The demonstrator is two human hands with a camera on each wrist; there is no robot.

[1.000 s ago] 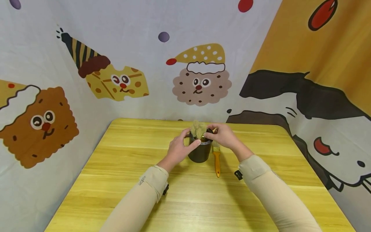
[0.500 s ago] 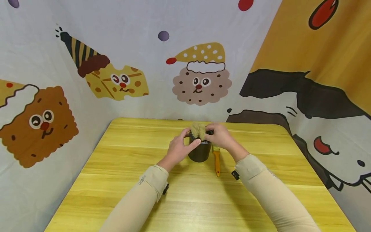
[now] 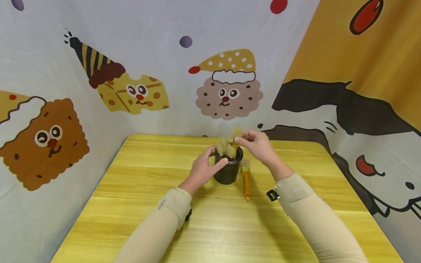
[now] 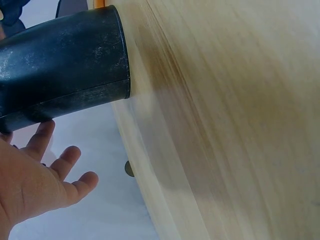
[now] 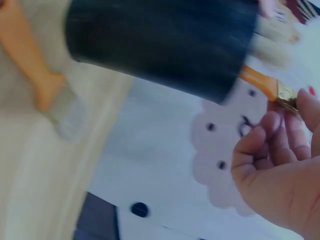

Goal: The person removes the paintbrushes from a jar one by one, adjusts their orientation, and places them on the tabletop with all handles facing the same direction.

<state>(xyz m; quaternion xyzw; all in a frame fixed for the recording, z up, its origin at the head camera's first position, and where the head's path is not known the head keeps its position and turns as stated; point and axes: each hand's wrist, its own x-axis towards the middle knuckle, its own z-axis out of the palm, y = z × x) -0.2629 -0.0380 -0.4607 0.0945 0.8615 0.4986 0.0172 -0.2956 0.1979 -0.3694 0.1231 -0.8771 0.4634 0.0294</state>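
A black cup (image 3: 227, 173) stands upright toward the back of the table, with several paintbrushes (image 3: 222, 147) in it, bristles up. My left hand (image 3: 205, 168) holds the cup at its upper left, thumb across the near side; in the left wrist view its other fingers spread beside the dark wall (image 4: 65, 60). Just above the cup's right rim, my right hand (image 3: 258, 146) pinches one paintbrush (image 3: 237, 132) close under its bristles. The right wrist view has this brush's orange handle (image 5: 260, 81) reaching to the cup mouth; its lower end is hidden.
Another paintbrush (image 3: 246, 182) with an orange handle lies on the wooden table (image 3: 217, 226), just right of the cup, bristles away from me. A cloth (image 3: 158, 47) printed with cartoon figures hangs behind the table and along both sides.
My right hand first lowers slightly at the cup's rim, then rises, with the pinched paintbrush now standing higher than the others. The left hand and the cup stay in place.
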